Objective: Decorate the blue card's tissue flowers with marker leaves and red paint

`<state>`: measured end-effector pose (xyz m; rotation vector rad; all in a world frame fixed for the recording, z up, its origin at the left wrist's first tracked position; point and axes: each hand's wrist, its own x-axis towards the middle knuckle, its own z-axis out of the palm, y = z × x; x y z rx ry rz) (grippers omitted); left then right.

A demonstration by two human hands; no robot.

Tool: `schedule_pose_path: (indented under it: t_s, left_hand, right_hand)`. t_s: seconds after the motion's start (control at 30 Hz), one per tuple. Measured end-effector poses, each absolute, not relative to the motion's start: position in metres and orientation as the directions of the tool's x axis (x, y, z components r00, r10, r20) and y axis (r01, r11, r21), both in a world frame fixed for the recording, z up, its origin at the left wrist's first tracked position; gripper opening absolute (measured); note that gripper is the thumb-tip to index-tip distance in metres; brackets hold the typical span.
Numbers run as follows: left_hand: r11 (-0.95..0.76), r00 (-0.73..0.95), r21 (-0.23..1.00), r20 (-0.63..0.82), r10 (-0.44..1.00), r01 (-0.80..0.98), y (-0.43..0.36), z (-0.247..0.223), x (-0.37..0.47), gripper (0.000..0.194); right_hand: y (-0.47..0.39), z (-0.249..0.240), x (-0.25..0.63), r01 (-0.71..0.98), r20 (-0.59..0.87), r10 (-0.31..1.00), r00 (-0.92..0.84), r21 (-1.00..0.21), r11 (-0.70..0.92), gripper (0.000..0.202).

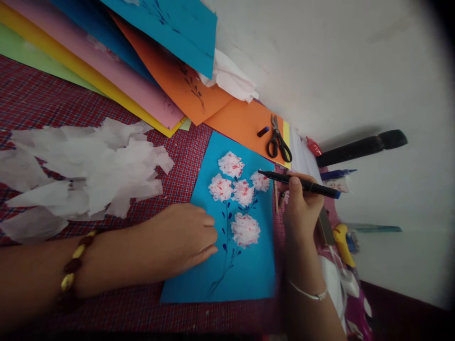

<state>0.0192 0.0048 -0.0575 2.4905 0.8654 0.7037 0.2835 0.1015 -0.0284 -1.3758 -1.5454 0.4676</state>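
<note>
A blue sheet (pixel 249 279) lies on the checked cloth, bearing drawn stems with dark blue leaves and several crumpled white paper flowers with red marks (pixel 245 230). My right hand (pixel 302 203) holds a dark marker (pixel 309 183), its tip over the rightmost flower (pixel 261 181); whether it touches cannot be told. At the sheet's left edge rests my left hand (pixel 186 237), fingers curled in and pressed together. What is under those fingers, if anything, is hidden.
White tissue pieces (pixel 95 166) spread on the checked cloth (pixel 177 317) at left. Coloured sheets (pixel 142 94) are stacked at upper left. Black-handled scissors (pixel 278 142) and a marker cap (pixel 263 131) lie on an orange sheet. A yellow tape dispenser (pixel 343 244) is at right, near the wall.
</note>
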Motion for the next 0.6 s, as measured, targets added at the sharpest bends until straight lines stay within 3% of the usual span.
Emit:
schedule_pose_path:
  t_s: [0.3, 0.6]
  left_hand:
    - [-0.726, 0.679, 0.520, 0.329, 0.657, 0.450, 0.0059, -0.0564, 0.0199, 0.030]
    - [-0.716, 0.675, 0.531, 0.319, 0.665, 0.454, 0.0061, -0.0567, 0.0198, 0.032]
  right_hand:
    - [0.1022, -0.0314, 0.2839, 0.594, 0.381, 0.916, 0.129, -0.769, 0.236, 0.017]
    - [0.0995, -0.0286, 0.2807, 0.486, 0.416, 0.889, 0.190, -0.827, 0.283, 0.017]
